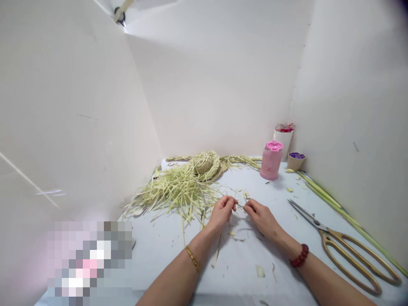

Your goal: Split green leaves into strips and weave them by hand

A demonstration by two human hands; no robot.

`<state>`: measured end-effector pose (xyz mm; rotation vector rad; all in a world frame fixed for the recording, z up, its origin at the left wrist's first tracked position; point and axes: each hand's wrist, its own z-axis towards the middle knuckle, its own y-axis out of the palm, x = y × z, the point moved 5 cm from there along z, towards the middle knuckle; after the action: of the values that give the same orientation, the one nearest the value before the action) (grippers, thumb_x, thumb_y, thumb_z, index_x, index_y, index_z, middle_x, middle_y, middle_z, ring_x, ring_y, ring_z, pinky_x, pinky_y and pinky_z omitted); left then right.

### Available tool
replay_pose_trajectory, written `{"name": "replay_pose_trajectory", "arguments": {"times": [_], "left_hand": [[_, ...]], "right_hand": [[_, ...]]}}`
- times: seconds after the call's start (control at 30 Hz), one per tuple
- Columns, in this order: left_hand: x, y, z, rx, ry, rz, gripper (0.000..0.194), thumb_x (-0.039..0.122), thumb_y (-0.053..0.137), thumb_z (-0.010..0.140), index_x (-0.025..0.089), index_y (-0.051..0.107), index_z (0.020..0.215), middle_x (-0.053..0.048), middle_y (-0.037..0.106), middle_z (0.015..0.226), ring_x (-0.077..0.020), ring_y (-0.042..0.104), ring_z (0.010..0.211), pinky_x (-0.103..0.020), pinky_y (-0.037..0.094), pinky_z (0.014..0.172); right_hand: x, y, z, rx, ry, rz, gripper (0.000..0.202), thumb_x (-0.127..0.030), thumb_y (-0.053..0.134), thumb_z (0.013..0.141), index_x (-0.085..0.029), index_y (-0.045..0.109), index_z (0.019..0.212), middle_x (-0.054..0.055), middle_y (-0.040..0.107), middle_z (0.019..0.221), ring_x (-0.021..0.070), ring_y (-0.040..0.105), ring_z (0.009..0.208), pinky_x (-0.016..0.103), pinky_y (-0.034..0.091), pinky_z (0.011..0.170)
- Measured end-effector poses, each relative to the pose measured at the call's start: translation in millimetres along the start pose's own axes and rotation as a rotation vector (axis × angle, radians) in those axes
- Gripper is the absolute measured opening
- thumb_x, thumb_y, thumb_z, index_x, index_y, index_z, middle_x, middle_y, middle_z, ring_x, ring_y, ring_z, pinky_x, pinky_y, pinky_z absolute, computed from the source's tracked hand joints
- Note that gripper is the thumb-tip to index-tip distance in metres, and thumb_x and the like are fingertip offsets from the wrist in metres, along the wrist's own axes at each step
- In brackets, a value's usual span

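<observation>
Head view, 1 camera. I have the left hand (223, 209) and right hand (259, 213) facing each other over the table (153, 250), near its middle, knuckles up.

Fingers: both sets are closed, thumb to fingertips. I read each as pinching the thin strand (240, 206); the exact contact on the right is too small to confirm.

Position: the strand crosses the narrow gap between the 2 hands. From the left fingertips it lies to the right; from the right fingertips, to the left. Neither hand is clearly nearer, since it meets both.

Axis: the visible stretch runs side to side, dipping slightly toward me at its right end. Both ends are lost in the fingers, so I cannot tell which way a tip points. A pale straw (216, 253) lies below the left hand, its long axis running toward me; I cannot tell if it joins the strand.

Surroundings: the heap (178, 191) is beyond and left of the left hand, the nearer of the 2. The scissors (325, 231) lie right of the right hand, blades pointing away and leftward.
</observation>
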<state>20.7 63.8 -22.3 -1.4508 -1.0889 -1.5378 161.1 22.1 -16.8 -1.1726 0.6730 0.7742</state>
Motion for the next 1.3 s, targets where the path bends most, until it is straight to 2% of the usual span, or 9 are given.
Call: {"name": "replay_pose_trajectory", "arguments": {"times": [0.13, 0.27, 0.43, 0.53, 0.7, 0.83, 0.97, 1.17, 1.3], "left_hand": [[1, -13.6, 4, 0.129, 0.041, 0.045, 0.037, 0.051, 0.06, 0.073, 0.015, 0.065, 0.079, 0.003, 0.051, 0.065, -0.0043, 0.027, 0.044, -0.021, 0.019, 0.043], [1, -26.0, 7, 0.216, 0.047, 0.026, 0.034, 0.047, 0.063, 0.073, 0.013, 0.065, 0.078, 0.002, 0.055, 0.068, -0.0028, 0.025, 0.043, -0.021, 0.018, 0.043], [-3, -28.2, 9, 0.24, 0.024, 0.007, 0.034, 0.047, 0.065, 0.07, 0.013, 0.064, 0.074, 0.002, 0.054, 0.064, -0.0028, 0.023, 0.042, -0.021, 0.016, 0.043], [-4, -25.0, 7, 0.228, -0.002, 0.027, 0.036, 0.049, 0.067, 0.069, 0.014, 0.065, 0.074, 0.003, 0.051, 0.06, -0.0039, 0.024, 0.044, -0.021, 0.016, 0.043], [-1, -8.3, 0, 0.046, -0.046, 0.037, 0.035, 0.049, 0.067, 0.069, 0.014, 0.066, 0.074, 0.003, 0.048, 0.059, -0.0043, 0.025, 0.044, -0.022, 0.014, 0.043], [-4, 8.7, -8, -0.156, -0.119, 0.041, 0.036, 0.05, 0.068, 0.068, 0.014, 0.063, 0.066, 0.002, 0.046, 0.054, -0.0045, 0.025, 0.042, -0.024, 0.012, 0.044], [-12, 16.2, -15, -0.276, -0.202, 0.103, 0.029, 0.043, 0.067, 0.07, 0.015, 0.063, 0.064, 0.003, 0.04, 0.051, -0.0057, 0.025, 0.041, -0.026, 0.012, 0.044], [-16, 18.9, -19, -0.372, -0.121, 0.237, 0.025, 0.037, 0.06, 0.075, 0.014, 0.067, 0.069, 0.005, 0.032, 0.046, -0.0076, 0.023, 0.043, -0.027, 0.012, 0.045], [-16, 20.2, -20, -0.397, -0.092, 0.315, 0.029, 0.039, 0.058, 0.077, 0.013, 0.069, 0.074, 0.005, 0.034, 0.046, -0.0072, 0.025, 0.043, -0.026, 0.014, 0.045]], "right_hand": [[7, -4, 2, -0.057, -0.03, -0.128, 0.026, -0.038, 0.04, 0.088, -0.022, 0.051, 0.069, 0.0, 0.058, 0.064, 0.017, 0.051, 0.062, 0.028, 0.037, 0.062], [24, -20, 6, 0.008, 0.023, -0.305, 0.027, -0.036, 0.039, 0.09, -0.022, 0.056, 0.073, 0.003, 0.063, 0.069, 0.0188, 0.054, 0.065, 0.03, 0.036, 0.063], [24, -42, 5, 0.331, 0.011, -0.605, 0.024, -0.022, 0.042, 0.088, -0.018, 0.065, 0.093, 0.014, 0.065, 0.096, 0.0273, 0.055, 0.09, 0.037, 0.037, 0.076], [7, -43, -2, 0.49, -0.1, -0.562, 0.029, -0.022, 0.044, 0.089, -0.016, 0.062, 0.11, 0.015, 0.061, 0.113, 0.03, 0.049, 0.105, 0.042, 0.035, 0.088], [-12, -19, -8, 0.258, -0.241, -0.241, 0.028, -0.032, 0.043, 0.092, -0.022, 0.069, 0.093, 0.009, 0.064, 0.091, 0.0244, 0.053, 0.091, 0.04, 0.038, 0.088], [-14, -5, -6, 0.036, -0.157, 0.056, 0.034, -0.035, 0.039, 0.092, -0.02, 0.069, 0.101, 0.007, 0.063, 0.088, 0.0214, 0.056, 0.089, 0.036, 0.043, 0.086], [-16, -1, -6, -0.12, -0.053, 0.265, 0.032, -0.039, 0.047, 0.087, -0.019, 0.07, 0.094, 0.006, 0.062, 0.09, 0.0189, 0.059, 0.083, 0.032, 0.047, 0.078], [-13, 0, -8, -0.132, 0.061, 0.506, 0.022, -0.039, 0.059, 0.079, -0.019, 0.06, 0.072, -0.001, 0.056, 0.066, 0.013, 0.051, 0.057, 0.027, 0.043, 0.057], [-7, -5, -7, -0.042, 0.123, 0.662, 0.025, -0.042, 0.062, 0.078, -0.017, 0.061, 0.077, 0.002, 0.063, 0.072, 0.0121, 0.048, 0.059, 0.025, 0.041, 0.058]]}}
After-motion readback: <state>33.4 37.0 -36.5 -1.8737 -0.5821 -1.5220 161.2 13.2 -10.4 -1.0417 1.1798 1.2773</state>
